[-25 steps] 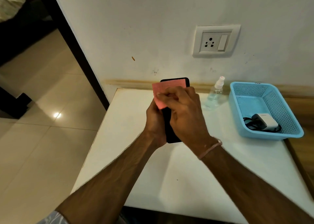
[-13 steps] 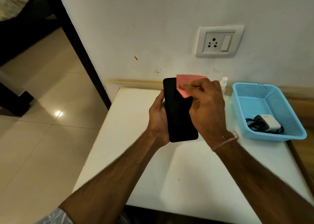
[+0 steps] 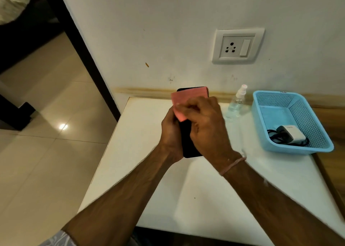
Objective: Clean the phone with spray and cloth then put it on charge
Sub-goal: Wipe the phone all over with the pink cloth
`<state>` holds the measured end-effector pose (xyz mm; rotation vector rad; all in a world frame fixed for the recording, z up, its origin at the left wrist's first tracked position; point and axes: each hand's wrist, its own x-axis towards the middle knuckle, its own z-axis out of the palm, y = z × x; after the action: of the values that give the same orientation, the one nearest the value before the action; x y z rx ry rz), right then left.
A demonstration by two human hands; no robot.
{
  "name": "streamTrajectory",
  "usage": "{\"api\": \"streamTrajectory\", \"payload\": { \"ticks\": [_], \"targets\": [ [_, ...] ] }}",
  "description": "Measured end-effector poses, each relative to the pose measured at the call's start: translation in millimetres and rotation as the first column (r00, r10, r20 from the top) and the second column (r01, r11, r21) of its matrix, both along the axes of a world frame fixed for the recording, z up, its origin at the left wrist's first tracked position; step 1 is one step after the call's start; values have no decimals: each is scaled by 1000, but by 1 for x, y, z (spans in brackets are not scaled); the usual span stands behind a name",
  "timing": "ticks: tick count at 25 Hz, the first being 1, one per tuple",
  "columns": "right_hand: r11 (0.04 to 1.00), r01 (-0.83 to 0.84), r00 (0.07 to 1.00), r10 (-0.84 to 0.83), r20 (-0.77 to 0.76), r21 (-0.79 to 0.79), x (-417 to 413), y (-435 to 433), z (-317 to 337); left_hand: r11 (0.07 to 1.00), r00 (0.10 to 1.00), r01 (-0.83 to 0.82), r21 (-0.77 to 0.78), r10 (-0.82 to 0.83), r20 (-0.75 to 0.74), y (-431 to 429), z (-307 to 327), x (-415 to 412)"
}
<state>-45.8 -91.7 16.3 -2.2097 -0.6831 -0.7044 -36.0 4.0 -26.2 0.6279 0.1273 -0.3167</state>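
Note:
A black phone (image 3: 188,141) stands upright above the white table (image 3: 186,195), gripped along its left edge by my left hand (image 3: 170,134). My right hand (image 3: 207,126) presses a pink cloth (image 3: 186,98) flat against the phone's upper screen, covering most of it. A clear spray bottle (image 3: 236,104) with a white nozzle stands on the table just right of my hands. A white charger with a black cable (image 3: 288,136) lies in the blue basket (image 3: 317,147). The wall socket (image 3: 238,46) is above, with nothing plugged in.
The table's left edge drops to a tiled floor (image 3: 46,152). A dark door frame (image 3: 84,50) runs diagonally at the left. A wooden surface (image 3: 336,126) borders the table on the right, behind the basket.
My right hand swept the cloth from the phone's left side out past its top right corner, then back across the upper screen to the left. My left hand kept hold of the phone.

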Motion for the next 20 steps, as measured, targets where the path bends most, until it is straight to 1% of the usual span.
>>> {"api": "streamTrajectory", "payload": {
  "ticks": [1,2,3,5,6,7,8,9,10,11,12,13,14,15,16,17,18,20],
  "targets": [
    [998,-61,998,61,27,-25,-1,2,0,1000,1000,-9,-22,9,7,2,-1,1],
    [999,-43,998,43,44,-7,4,-4,3,1000,1000,-3,-17,3,15,4,-1,1],
    [999,27,997,-29,67,21,14,-16,2,1000,1000,16,6,-16,26,4,1,1],
    [974,224,969,-218,119,-37,29,-36,5,995,999,44,89,-47,25,3,2,1],
    [966,257,961,-253,115,-21,26,-35,0,992,999,42,116,-44,7,2,1,2],
    [964,239,968,-245,47,113,22,-17,-7,993,999,39,114,-38,-8,1,0,2],
    [909,184,983,-180,-45,374,14,-3,-7,996,1000,30,83,-30,-10,0,-2,2],
    [709,60,989,50,-136,703,4,13,-15,999,1000,13,39,-13,0,0,-5,3],
    [498,45,964,205,-168,866,-1,17,-12,1000,1000,-4,7,4,7,0,-7,3],
    [710,53,997,-2,-73,703,-4,14,-13,1000,1000,-13,3,13,17,0,-6,3],
    [943,154,957,-216,193,295,-2,-4,-1,1000,1000,-12,26,11,24,0,-2,2],
    [999,41,955,-37,293,-7,14,-17,-9,998,1000,8,58,-10,28,-1,0,2],
    [998,65,988,-62,141,-18,26,-31,-5,995,999,28,95,-30,21,0,2,2],
    [995,100,995,-100,-14,15,30,-33,0,992,1000,28,124,-29,7,0,3,1],
    [986,134,990,-129,-62,100,27,-34,0,991,1000,19,136,-19,-6,0,4,1],
    [982,138,989,-128,-80,130,19,-21,0,993,1000,17,118,-15,-18,-1,2,1],
    [990,76,996,-69,-55,122,11,-8,0,996,1000,16,82,-14,-25,-2,0,1],
    [999,-7,1000,7,-11,44,3,8,-5,999,1000,-3,43,4,-13,0,-2,1]
  ]
}}
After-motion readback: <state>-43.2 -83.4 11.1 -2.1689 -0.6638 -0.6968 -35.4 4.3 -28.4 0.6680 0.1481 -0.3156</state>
